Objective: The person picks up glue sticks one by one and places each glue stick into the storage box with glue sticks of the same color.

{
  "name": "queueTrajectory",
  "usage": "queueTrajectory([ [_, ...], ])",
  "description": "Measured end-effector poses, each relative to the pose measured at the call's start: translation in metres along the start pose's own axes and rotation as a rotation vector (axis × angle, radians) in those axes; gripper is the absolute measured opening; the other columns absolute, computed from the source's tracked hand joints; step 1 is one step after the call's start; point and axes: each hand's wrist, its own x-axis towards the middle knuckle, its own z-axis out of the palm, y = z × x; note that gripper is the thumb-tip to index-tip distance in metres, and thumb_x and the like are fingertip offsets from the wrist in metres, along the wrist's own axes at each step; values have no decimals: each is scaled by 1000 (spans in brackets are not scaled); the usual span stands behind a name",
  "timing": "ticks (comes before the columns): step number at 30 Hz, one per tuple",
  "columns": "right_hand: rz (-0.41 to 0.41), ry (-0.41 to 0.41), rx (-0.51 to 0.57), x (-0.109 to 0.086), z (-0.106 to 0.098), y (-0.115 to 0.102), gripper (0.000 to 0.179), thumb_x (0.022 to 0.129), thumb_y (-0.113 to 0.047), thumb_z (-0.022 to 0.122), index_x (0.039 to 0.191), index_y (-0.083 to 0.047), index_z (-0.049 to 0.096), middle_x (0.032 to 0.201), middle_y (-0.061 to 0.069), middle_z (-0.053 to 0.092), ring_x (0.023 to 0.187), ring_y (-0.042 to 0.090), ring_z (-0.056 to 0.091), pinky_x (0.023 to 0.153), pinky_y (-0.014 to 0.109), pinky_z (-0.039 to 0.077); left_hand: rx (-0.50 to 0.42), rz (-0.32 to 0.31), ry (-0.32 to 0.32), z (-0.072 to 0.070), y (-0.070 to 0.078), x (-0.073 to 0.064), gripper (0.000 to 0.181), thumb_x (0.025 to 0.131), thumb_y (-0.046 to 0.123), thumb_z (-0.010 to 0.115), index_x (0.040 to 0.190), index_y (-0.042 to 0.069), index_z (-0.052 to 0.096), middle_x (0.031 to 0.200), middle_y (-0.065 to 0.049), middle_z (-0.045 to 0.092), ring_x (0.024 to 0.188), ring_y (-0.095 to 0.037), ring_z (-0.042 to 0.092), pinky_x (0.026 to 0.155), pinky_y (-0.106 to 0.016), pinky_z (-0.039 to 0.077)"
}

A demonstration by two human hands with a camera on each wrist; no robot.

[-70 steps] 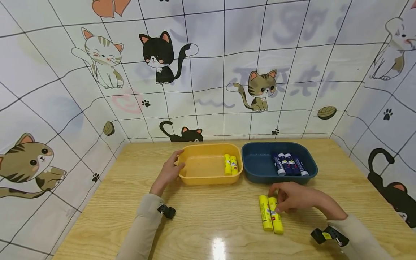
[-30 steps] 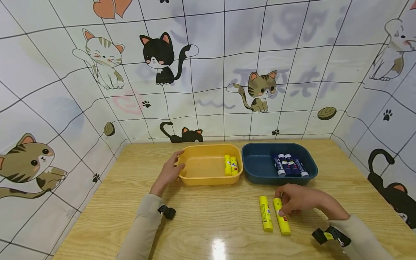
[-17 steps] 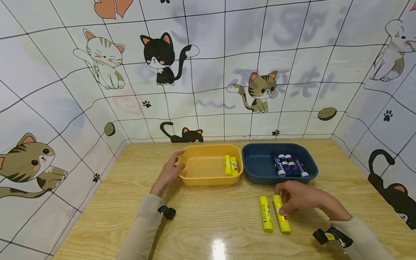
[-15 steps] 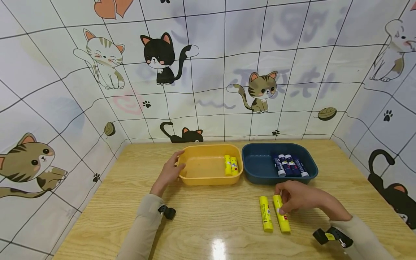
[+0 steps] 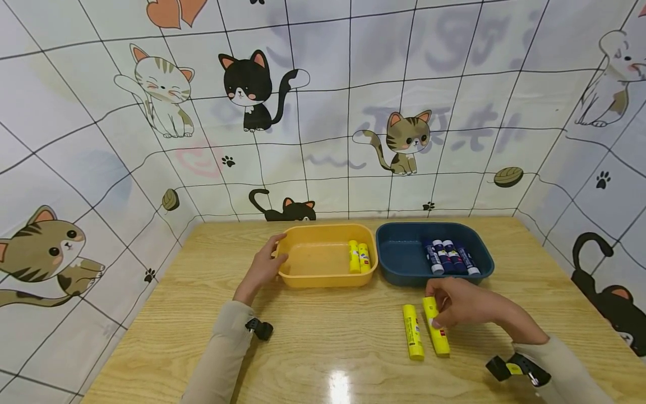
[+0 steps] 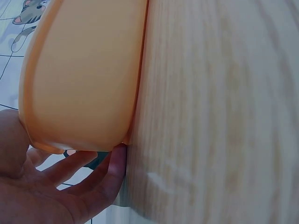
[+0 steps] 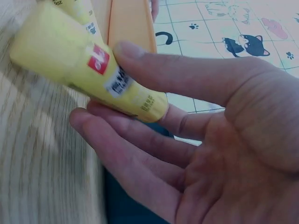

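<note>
My right hand point(image 5: 461, 303) pinches a yellow glue stick point(image 5: 436, 331) between thumb and fingers, its far end tipped toward the hand. In the right wrist view the thumb presses near the red label of this glue stick point(image 7: 88, 60), with fingers beneath. Just left, a second yellow glue stick point(image 5: 413, 334) lies on the table. My left hand point(image 5: 261, 268) holds the left end of the yellow plastic bin point(image 5: 323, 282), thumb over the rim; the left wrist view has its fingers against the outer end wall. Two yellow glue sticks point(image 5: 359, 257) lie at that bin's right end.
A dark blue bin point(image 5: 404, 276) stands right beside the yellow one, with several navy glue sticks point(image 5: 451, 257) on its right side. Both sit on the wooden table point(image 5: 303, 342), near a back wall point(image 5: 328, 185) covered in cat-print sheeting.
The right hand has parted its glue stick rightward from the neighbouring one, then shifted it slightly up and away toward the bins. The left hand stays on the yellow bin.
</note>
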Motion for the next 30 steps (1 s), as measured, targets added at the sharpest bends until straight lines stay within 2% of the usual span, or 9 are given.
queueTrajectory([
  [5,51,11,121,1,1,3,44,82,-10,85,116,1,59,92,9,62,80,23,63,67,36,62,10,5,1,0,-1,-1,58,106,16,55,160,17,36,158,-27,43,131,-49,58,98,-52,57],
  [10,44,52,154,0,1,4,44,83,-11,85,116,0,57,95,11,61,82,24,62,68,39,63,7,-12,2,0,0,-1,58,105,18,55,160,20,37,158,-25,44,131,-47,59,97,-50,57],
  [17,-34,110,154,3,0,5,41,87,-14,81,116,0,56,89,10,61,74,23,64,64,37,61,-4,-3,-2,0,1,-1,58,105,17,56,160,19,38,158,-25,45,130,-47,59,95,-48,58],
  [22,-88,134,145,5,-2,3,37,90,-14,79,113,2,55,88,10,66,74,21,67,64,36,62,-2,-3,0,0,0,-1,57,105,17,56,160,19,38,158,-25,45,129,-47,60,94,-48,58],
  [30,-124,122,208,6,-4,-2,38,91,-12,78,115,3,53,91,14,66,76,23,73,68,42,64,0,3,2,0,0,0,57,105,18,56,159,19,39,157,-25,45,130,-46,60,98,-51,57],
])
